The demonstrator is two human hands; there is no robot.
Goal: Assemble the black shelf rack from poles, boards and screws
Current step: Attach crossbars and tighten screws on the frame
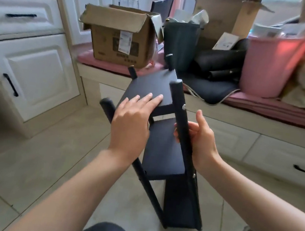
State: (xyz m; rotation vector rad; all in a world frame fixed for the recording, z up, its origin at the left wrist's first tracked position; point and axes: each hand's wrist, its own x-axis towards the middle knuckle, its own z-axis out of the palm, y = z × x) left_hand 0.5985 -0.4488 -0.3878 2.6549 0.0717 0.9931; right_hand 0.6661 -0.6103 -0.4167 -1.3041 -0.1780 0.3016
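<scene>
The black shelf rack [163,156] stands tilted on the tiled floor [24,156], its foot near the person's knee. The left hand [131,120] lies flat, fingers straight, on the top board [147,87]. The right hand [201,139] curls its fingers around the right front pole [182,111], just below a silver screw [184,106].

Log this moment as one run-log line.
rack: tilted, boards on poles | left hand: flat on top board | right hand: grips pole
</scene>
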